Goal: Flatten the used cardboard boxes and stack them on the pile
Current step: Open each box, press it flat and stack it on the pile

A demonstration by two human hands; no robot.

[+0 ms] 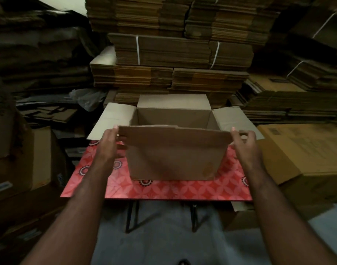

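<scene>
The open brown cardboard box point(173, 157) stands upright near the middle of the small counter with the red patterned top point(164, 190), its 4 top flaps spread: the far one upright, the 2 side ones splayed outward, the near one raised toward the person. The left hand point(109, 142) pinches the left corner of that near flap, thumb behind and fingers curled at the edge; the right hand point(244, 139) grips the right corner the same way, fingers curled round the cardboard. Inside, only bare walls show; the floor of the box is hidden behind the near flap, so I cannot tell whether anything lies in it. The likely trouble is that the box is not yet flat, and pulling on 1 flap alone could tear it along the crease, where its top edge already looks ragged, or drag the light box off the counter's near edge. The counter stands on thin black legs and may tip if pressed hard at an edge. Behind it rise tall strapped stacks of flattened brown cardboard sheets point(175, 52), and a large tan carton point(301, 150) sits just beside the counter's right edge.
</scene>
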